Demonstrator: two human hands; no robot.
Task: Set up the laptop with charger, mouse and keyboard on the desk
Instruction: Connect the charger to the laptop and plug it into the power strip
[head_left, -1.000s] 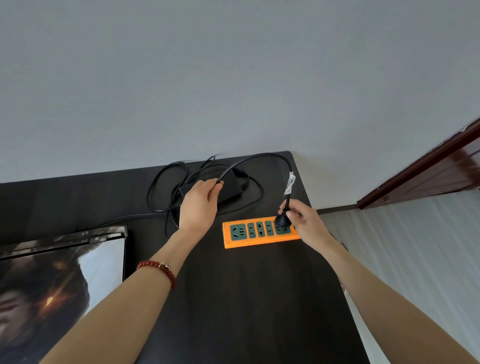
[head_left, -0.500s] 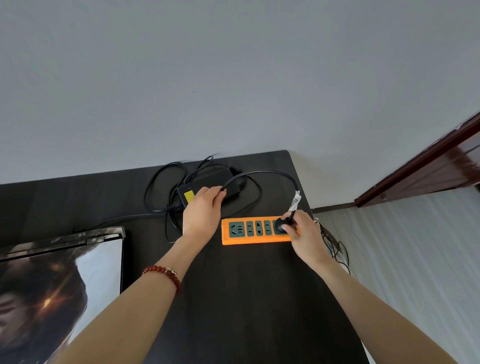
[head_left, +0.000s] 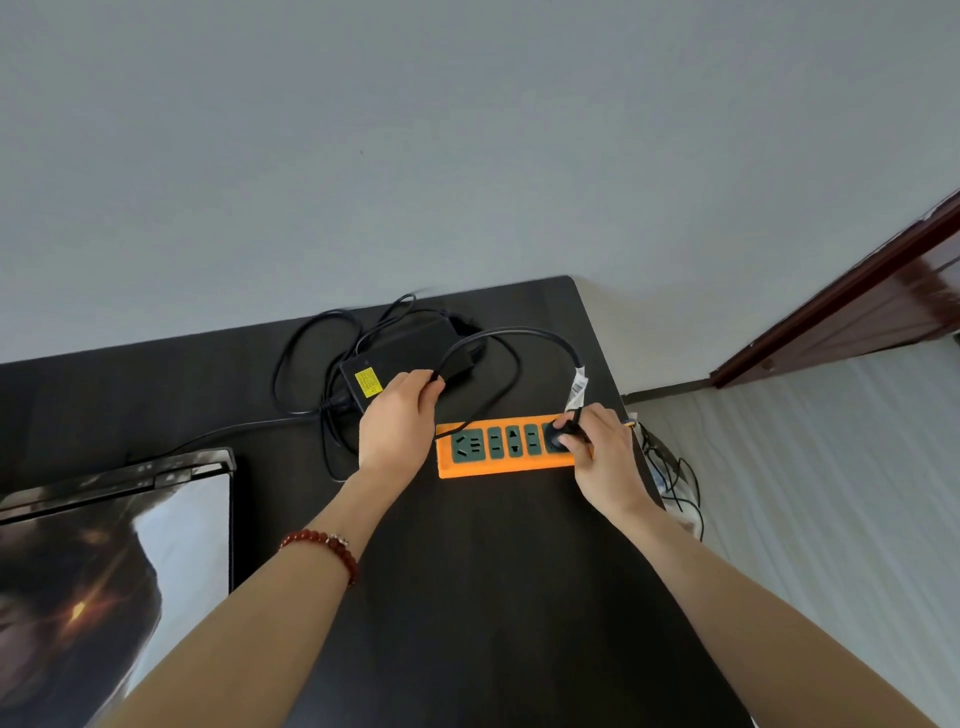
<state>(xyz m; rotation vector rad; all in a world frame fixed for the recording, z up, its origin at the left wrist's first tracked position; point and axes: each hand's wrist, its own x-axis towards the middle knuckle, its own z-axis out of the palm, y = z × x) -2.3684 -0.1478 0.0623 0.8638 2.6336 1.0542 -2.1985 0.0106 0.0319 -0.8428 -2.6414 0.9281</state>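
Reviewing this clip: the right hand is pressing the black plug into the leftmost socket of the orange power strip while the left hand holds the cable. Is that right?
Not quite. The head view shows the right hand pressing the plug into the rightmost socket of the power strip, not the leftmost, which is unused. The rest holds: the left hand holds the cable.

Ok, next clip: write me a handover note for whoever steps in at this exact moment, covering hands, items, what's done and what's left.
Left hand: holding the black power cable beside the black charger brick.
Right hand: pressing the round black plug at the rightmost socket of the orange power strip; full seating cannot be confirmed.
The open laptop sits at the left of the dark wooden desk.
Done: charger laid out, plug at strip.
Left: confirm the plug; whether the charger reaches the laptop cannot be told. Mouse and keyboard not in view.
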